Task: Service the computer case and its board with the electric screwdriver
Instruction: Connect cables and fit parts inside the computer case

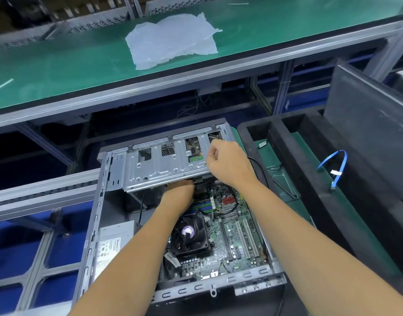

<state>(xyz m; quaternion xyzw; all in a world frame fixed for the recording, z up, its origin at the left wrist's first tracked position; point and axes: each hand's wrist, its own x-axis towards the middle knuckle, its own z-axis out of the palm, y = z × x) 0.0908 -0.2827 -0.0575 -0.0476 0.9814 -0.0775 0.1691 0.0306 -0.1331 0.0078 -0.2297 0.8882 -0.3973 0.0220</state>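
Both forearms reach in from the bottom edge over the open computer case [100,224], which lies on its side with its long axis running away from the camera, the drive end farthest off. Its board [239,238] lies flat in the case floor, facing up, with the black cooler fan [189,236] near the left forearm and a grey power supply [113,245] along the left wall. Left hand [177,195] goes down under the front lip of the grey metal drive cage [154,165] at the far end of the case; its fingers are hidden beneath the cage, so I cannot tell whether they grip anything. Right hand [227,163] sits over the right end of the cage, fingers curled into a fist against the metal; whether they pinch something is hidden. No electric screwdriver shows. Right of the case stands a black foam tray [287,142] with a blue cable [337,169] lying across it. Beyond, on the raised green tabletop [59,65], lies a crumpled clear plastic bag [173,39]
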